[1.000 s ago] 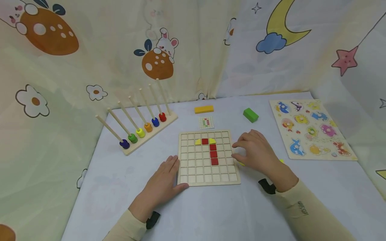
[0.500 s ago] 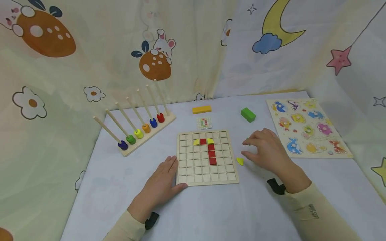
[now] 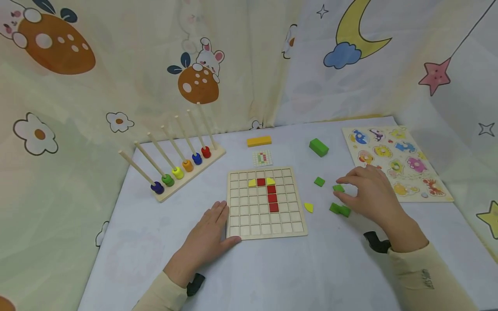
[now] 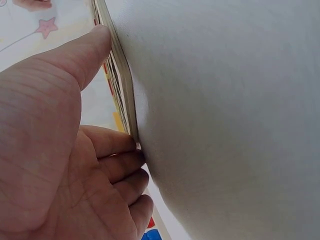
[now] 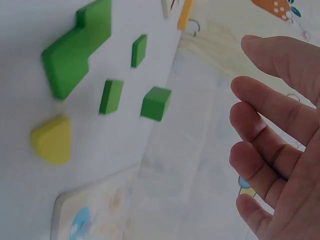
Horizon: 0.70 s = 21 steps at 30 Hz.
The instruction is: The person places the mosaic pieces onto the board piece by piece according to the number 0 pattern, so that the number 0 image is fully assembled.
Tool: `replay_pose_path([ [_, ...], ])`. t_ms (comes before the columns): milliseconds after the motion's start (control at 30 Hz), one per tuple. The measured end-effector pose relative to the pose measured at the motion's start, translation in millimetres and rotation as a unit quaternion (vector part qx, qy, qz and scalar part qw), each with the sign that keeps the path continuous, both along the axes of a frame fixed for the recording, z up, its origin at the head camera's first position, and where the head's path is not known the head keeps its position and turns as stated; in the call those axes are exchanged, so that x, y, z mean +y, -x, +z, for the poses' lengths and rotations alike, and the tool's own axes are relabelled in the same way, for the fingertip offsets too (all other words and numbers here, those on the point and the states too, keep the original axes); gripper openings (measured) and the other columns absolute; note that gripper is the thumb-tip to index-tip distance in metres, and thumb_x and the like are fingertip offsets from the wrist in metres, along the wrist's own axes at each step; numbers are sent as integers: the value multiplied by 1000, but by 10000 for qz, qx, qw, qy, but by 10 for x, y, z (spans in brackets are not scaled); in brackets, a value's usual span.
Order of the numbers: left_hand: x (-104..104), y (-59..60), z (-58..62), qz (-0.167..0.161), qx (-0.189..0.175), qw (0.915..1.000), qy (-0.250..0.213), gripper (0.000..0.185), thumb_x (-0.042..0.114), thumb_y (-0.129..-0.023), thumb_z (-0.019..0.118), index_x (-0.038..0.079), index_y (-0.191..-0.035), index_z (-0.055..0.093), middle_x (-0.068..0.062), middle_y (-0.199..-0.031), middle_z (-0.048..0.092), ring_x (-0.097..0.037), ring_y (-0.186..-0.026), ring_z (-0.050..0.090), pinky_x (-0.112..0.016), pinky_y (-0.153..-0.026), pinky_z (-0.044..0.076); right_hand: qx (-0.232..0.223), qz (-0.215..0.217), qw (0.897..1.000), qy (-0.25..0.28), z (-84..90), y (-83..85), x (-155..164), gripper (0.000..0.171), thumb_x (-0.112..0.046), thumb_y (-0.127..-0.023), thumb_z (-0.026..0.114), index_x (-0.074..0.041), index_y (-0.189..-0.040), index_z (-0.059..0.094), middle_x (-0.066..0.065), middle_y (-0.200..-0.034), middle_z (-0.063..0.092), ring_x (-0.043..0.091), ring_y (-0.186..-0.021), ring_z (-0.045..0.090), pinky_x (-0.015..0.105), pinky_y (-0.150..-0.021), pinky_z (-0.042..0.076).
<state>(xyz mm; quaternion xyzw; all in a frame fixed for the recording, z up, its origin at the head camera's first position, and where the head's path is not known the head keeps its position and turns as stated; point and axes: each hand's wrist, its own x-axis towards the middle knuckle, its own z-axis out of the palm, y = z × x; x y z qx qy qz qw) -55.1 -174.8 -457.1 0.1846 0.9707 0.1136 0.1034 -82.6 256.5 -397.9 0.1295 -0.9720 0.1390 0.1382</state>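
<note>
In the head view, a square wooden grid board (image 3: 241,216) holds red square tiles (image 3: 271,198) and two yellow quarter-round tiles (image 3: 252,182). My left hand (image 3: 208,237) lies along the board's left edge, its thumb at the near corner; the left wrist view shows extended fingers (image 4: 120,167) touching that edge. Over the green square tiles (image 3: 319,181) to the right hovers my right hand (image 3: 373,196), thumb and fingers apart. Nothing is between them in the right wrist view, where green tiles (image 5: 111,96) and a yellow piece (image 5: 50,140) lie on the cloth.
Behind the board are a small pattern card (image 3: 262,158), an orange bar (image 3: 259,141) and a green block (image 3: 319,147). A peg rack with coloured beads (image 3: 171,191) stands at left. An animal puzzle board (image 3: 389,172) lies at right; another yellow piece (image 3: 308,207) is beside the grid board.
My right hand has moved rightward, away from the grid board, uncovering the yellow piece and several green tiles. The left hand keeps its place at the board's edge.
</note>
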Motion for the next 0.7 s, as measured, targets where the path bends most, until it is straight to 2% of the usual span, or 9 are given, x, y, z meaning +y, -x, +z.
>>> replay_pose_path([
  [267, 5, 7, 4, 10, -63, 10000, 39, 102, 65, -92, 69, 2, -163, 32, -13, -174, 26, -31, -164, 19, -48, -133, 23, -460, -491, 9976, -145, -38, -95, 257, 35, -28, -79, 91, -10, -108, 82, 15, -104, 72, 36, -98, 58, 57, -89, 45],
  [367, 6, 8, 5, 9, -71, 10000, 68, 102, 65, -92, 70, 2, -163, 32, -13, -174, 26, -31, -164, 19, -48, -133, 23, -623, -619, 9959, -232, -58, -122, 321, 36, -29, -80, 90, -10, -109, 82, 16, -105, 72, 35, -96, 57, 51, -81, 45],
  [500, 4, 9, 7, 13, -77, 9999, 89, 102, 65, -92, 69, 2, -163, 32, -13, -174, 27, -31, -164, 19, -48, -133, 23, -815, -684, 9940, -247, -108, -146, 384, 36, -29, -81, 89, -9, -110, 82, 19, -107, 71, 37, -97, 57, 58, -94, 45],
  [567, 0, 10, 4, 20, -80, 9999, 91, 103, 65, -92, 70, 2, -163, 32, -13, -174, 27, -31, -164, 19, -48, -133, 23, -837, -672, 9939, -251, -139, -159, 410, 35, -28, -81, 89, -9, -110, 82, 20, -107, 71, 38, -98, 59, 62, -95, 45],
  [700, -9, 8, -3, 67, -102, 9999, 101, 103, 65, -91, 70, 2, -163, 31, -12, -174, 26, -30, -164, 19, -48, -133, 23, -814, -578, 9946, -267, -205, -174, 451, 33, -28, -80, 89, -9, -106, 83, 18, -104, 72, 38, -94, 60, 59, -86, 47],
])
